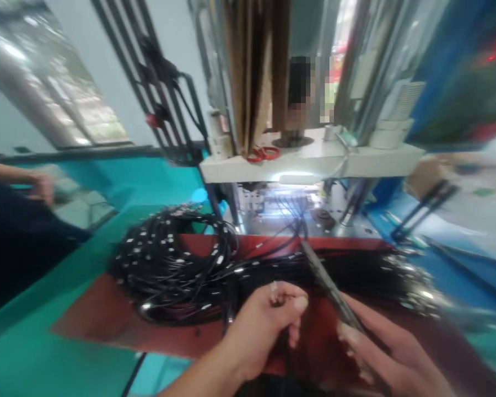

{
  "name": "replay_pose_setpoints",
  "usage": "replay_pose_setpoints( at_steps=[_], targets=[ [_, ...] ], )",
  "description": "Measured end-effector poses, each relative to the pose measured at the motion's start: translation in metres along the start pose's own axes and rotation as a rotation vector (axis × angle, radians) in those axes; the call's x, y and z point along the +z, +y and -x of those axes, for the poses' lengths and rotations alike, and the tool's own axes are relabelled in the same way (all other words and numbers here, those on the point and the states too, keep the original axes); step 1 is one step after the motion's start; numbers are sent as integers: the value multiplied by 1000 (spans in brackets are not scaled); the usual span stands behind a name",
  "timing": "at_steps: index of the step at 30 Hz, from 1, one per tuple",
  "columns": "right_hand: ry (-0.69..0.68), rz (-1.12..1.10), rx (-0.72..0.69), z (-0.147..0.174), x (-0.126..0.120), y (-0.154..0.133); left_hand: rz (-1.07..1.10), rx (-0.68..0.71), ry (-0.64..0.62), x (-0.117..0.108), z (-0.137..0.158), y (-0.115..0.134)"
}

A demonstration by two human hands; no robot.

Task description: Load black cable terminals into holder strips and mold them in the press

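My left hand (261, 325) is closed, thumb pressed against the curled index finger. A small whitish bit shows at the index finger; whether it is a ring or a held part I cannot tell. In my right hand (391, 347) is a long, narrow grey metal tool (328, 284), like tweezers, its tip pointing away toward the machine. Ahead of both hands lies a thick bundle of black cables (351, 270) with shiny ends at its right. To the left, a big coil of black cables (169, 264) with white tags rests on a reddish-brown mat (119, 331).
A press-like machine (235, 170) stands ahead, with a lit bed and several thin wires (291, 207) in it. Red-handled scissors (263, 154) lie on its white plate. Another person's arm (16, 175) is at the left; a blurred person in white (483, 187) is at the right.
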State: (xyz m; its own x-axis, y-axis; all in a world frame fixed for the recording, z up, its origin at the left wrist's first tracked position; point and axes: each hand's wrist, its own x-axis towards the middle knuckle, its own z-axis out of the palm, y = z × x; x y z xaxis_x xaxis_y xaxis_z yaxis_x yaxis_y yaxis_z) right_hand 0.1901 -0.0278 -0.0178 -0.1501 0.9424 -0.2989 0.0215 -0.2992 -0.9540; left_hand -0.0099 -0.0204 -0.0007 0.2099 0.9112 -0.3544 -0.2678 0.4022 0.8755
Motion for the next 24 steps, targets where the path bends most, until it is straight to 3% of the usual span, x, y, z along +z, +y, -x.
replay_pose_setpoints(
  at_steps=[3, 7, 17, 20, 24],
  targets=[
    [-18, -41, -11, -1, 15, -11, 89, -108, -97, -12, 8, 12],
    [25, -38, -50, -3, 15, -11, 180, -169, -169, -12, 10, 9],
    [-6, -92, 10, -4, 12, -3, 175, -172, -39, 1, 1, 0],
    [7, -101, -4, -2, 10, -9, 100, -182, -29, 8, 1, 0],
    [-102, -43, -46, 0, 6, -16, -166, -217, -6, 19, 1, 0]
  ],
)
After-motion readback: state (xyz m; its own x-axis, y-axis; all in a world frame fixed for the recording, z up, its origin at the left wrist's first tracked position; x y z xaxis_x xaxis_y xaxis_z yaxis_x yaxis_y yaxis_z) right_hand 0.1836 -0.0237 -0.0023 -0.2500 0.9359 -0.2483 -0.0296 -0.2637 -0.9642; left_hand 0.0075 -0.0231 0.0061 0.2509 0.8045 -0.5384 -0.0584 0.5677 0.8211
